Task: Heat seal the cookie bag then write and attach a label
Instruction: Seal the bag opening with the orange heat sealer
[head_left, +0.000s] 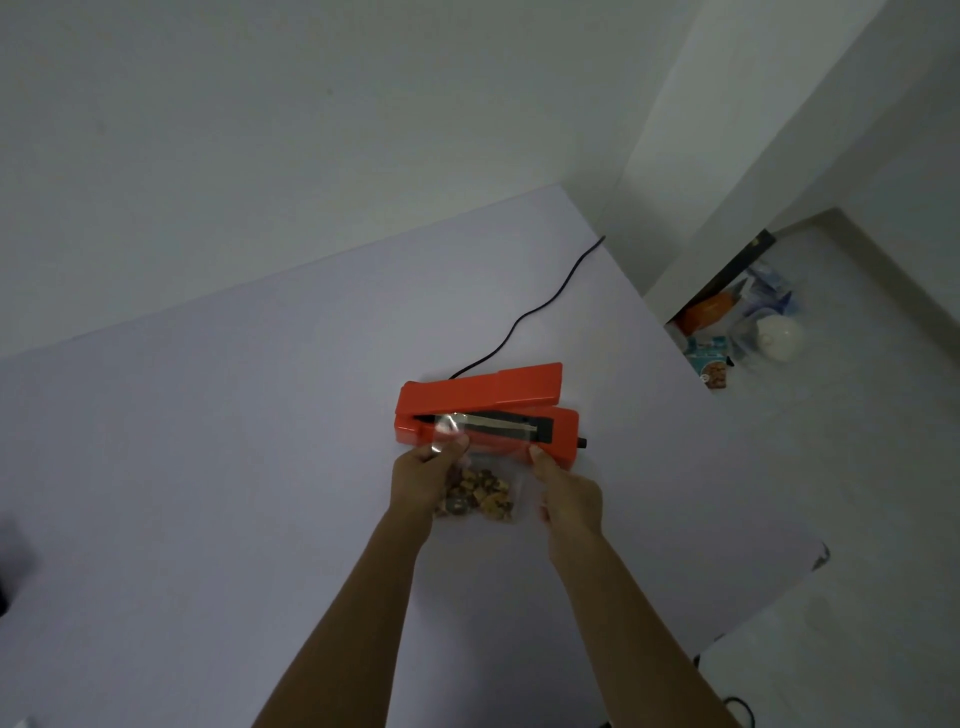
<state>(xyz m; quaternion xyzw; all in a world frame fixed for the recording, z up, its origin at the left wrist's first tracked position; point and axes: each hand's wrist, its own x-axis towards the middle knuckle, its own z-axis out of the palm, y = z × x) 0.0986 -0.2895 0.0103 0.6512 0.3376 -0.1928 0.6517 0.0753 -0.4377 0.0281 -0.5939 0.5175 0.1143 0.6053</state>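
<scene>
— Near the middle of the frame, on the pale table (208, 467), what sits there?

— An orange heat sealer (488, 410), its upper arm raised so the dark sealing strip shows. A black cord (535, 306) runs from its back toward the upper right, to the table's far corner.

— And the cookie bag?

— The clear bag (480, 491) lies just below the sealer, toward the bottom of the frame. Its open top edge rests over the strip; the brown cookie pieces are bunched at its lower end, between the two hands.

— How are the hands placed?

— The left hand (423, 480) pinches the bag's upper left corner, thumb on top and fingers curled closed on the plastic. The right hand (569, 499) grips the bag's right edge, thumb pressed near the upper right corner, fingers folded under it. Both forearms reach up from the bottom edge.

— Anything else?

— At the right of the frame, on the floor beside the wall, a heap of packets (743, 322), too blurred to tell apart.
</scene>
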